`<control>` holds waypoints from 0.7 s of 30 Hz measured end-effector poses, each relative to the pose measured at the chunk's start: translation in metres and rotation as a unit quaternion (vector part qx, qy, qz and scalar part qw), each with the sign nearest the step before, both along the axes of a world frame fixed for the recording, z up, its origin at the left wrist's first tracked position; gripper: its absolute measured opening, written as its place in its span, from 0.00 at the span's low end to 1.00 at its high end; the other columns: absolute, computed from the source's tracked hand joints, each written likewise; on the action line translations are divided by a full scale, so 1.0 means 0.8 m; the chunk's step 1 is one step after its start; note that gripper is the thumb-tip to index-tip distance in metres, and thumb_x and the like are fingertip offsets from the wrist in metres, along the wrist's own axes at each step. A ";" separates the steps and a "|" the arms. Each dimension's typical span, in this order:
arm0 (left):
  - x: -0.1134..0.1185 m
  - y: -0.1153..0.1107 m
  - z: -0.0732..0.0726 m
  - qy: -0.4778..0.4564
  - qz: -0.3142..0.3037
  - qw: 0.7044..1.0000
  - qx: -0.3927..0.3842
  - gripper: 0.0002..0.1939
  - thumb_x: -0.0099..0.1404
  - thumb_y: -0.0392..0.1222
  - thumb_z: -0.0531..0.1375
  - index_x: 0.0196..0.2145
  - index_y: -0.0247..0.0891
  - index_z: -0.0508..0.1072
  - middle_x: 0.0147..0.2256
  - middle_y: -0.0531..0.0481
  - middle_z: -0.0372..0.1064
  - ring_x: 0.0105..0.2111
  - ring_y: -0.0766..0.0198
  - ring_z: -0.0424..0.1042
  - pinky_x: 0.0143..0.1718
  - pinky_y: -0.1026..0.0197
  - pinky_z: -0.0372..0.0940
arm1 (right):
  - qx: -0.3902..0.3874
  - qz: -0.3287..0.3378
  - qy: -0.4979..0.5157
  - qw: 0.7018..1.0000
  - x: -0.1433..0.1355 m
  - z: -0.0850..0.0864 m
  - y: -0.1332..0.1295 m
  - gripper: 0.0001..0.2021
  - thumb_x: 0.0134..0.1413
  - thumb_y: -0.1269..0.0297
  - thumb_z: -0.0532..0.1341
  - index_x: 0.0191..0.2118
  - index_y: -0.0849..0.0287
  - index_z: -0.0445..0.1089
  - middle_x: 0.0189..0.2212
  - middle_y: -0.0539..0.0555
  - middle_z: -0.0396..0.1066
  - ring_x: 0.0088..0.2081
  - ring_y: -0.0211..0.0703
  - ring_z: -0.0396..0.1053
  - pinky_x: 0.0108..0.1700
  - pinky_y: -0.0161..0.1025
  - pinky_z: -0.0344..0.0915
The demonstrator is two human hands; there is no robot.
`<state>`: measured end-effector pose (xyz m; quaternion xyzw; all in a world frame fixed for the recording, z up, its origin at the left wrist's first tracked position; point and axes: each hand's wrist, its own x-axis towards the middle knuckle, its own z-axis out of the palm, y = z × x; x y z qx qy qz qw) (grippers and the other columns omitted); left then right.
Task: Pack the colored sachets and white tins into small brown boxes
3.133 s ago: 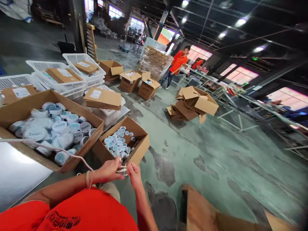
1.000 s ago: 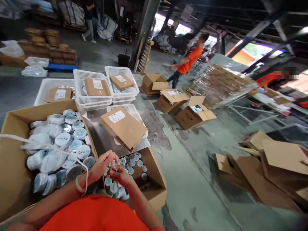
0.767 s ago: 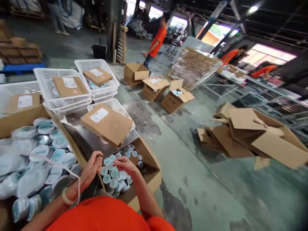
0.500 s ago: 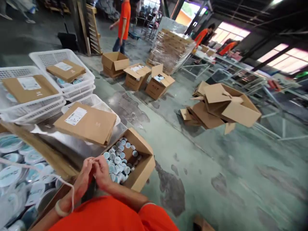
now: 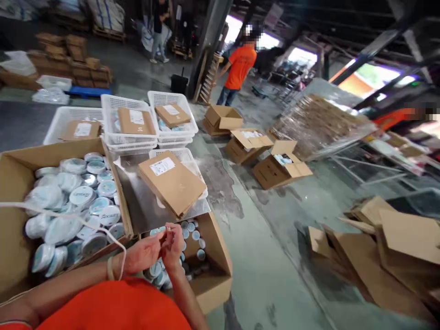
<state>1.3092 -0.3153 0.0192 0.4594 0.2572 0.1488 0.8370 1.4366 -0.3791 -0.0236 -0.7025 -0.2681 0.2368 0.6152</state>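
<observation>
My left hand (image 5: 146, 253) and my right hand (image 5: 173, 245) meet at the fingertips above an open cardboard box (image 5: 216, 286). Both are closed in a pinch; whatever lies between the fingers is too small or hidden to make out. Just beyond my left fingers shows a pale blue-and-white round lid (image 5: 157, 230); I cannot tell if it is held. Inside the box lie many small round containers (image 5: 160, 275) with light blue tops. A white cord (image 5: 98, 227) runs from the left to a band (image 5: 110, 268) on my left wrist.
To the left, a large carton (image 5: 17, 172) holds wrapped round tubs (image 5: 82, 197). Flattened cardboard (image 5: 172, 183) lies over a white basket on the metal table (image 5: 132, 201). Stacked white baskets (image 5: 132, 140) stand behind. Open boxes (image 5: 271, 172), piled cardboard (image 5: 378, 256) and a person (image 5: 240, 68) are farther off.
The view has swung left, so the baskets and boxes appear farther right and more of the tub carton shows. My hands stay together, now showing the pale blue lid beside them.
</observation>
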 end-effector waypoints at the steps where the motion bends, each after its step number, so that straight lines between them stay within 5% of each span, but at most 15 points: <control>1: 0.001 -0.001 0.000 -0.029 0.002 0.999 -0.038 0.35 0.72 0.73 0.70 0.62 0.44 0.83 0.65 0.37 0.80 0.67 0.43 0.80 0.67 0.40 0.77 | 0.015 -0.001 0.019 1.000 0.007 0.006 0.007 0.23 0.68 0.34 0.64 0.33 0.46 0.67 0.37 0.55 0.78 0.43 0.59 0.80 0.54 0.60 0.78; 5: -0.024 0.007 0.009 -0.060 0.044 0.989 -0.125 0.36 0.65 0.63 0.79 0.63 0.42 0.83 0.68 0.32 0.79 0.69 0.37 0.79 0.62 0.41 0.79 | 0.078 -0.087 0.116 0.986 0.041 0.035 0.039 0.25 0.64 0.36 0.68 0.37 0.47 0.56 0.27 0.43 0.65 0.25 0.42 0.65 0.30 0.40 0.67; 8: -0.070 0.025 0.016 0.023 0.133 0.991 0.013 0.29 0.68 0.61 0.75 0.57 0.36 0.86 0.56 0.31 0.85 0.53 0.40 0.88 0.46 0.47 0.81 | 0.101 -0.060 0.117 0.986 0.057 0.042 0.063 0.28 0.61 0.35 0.69 0.42 0.45 0.53 0.26 0.38 0.59 0.20 0.36 0.52 0.24 0.33 0.49; 10: -0.110 0.040 0.018 0.100 0.210 0.960 0.158 0.23 0.69 0.57 0.70 0.51 0.35 0.88 0.46 0.34 0.87 0.45 0.43 0.87 0.43 0.47 0.80 | 0.068 0.018 0.077 0.995 0.052 0.036 0.081 0.26 0.61 0.35 0.70 0.46 0.45 0.58 0.25 0.37 0.59 0.21 0.38 0.55 0.25 0.33 0.52; 13: -0.181 0.061 0.023 0.191 0.324 0.880 0.289 0.19 0.69 0.48 0.68 0.52 0.38 0.87 0.47 0.36 0.87 0.49 0.42 0.85 0.56 0.42 0.80 | -0.035 0.144 -0.034 0.988 0.022 0.019 0.110 0.28 0.54 0.33 0.71 0.48 0.49 0.69 0.25 0.42 0.66 0.26 0.44 0.66 0.31 0.39 0.66; 16: -0.261 0.073 0.030 0.293 0.415 0.792 0.340 0.23 0.67 0.41 0.69 0.59 0.37 0.84 0.57 0.35 0.83 0.62 0.39 0.80 0.72 0.38 0.71 | -0.137 0.267 -0.131 0.945 -0.023 0.007 0.142 0.28 0.47 0.35 0.71 0.45 0.51 0.74 0.26 0.49 0.73 0.32 0.55 0.76 0.38 0.47 0.75; 21: -0.372 0.064 0.034 0.611 0.438 0.599 0.276 0.36 0.71 0.32 0.64 0.75 0.23 0.68 0.71 0.15 0.69 0.77 0.22 0.64 0.77 0.29 0.61 | -0.242 0.368 -0.206 0.874 -0.068 0.006 0.187 0.15 0.50 0.47 0.69 0.42 0.46 0.74 0.35 0.61 0.84 0.45 0.71 0.87 0.47 0.55 0.80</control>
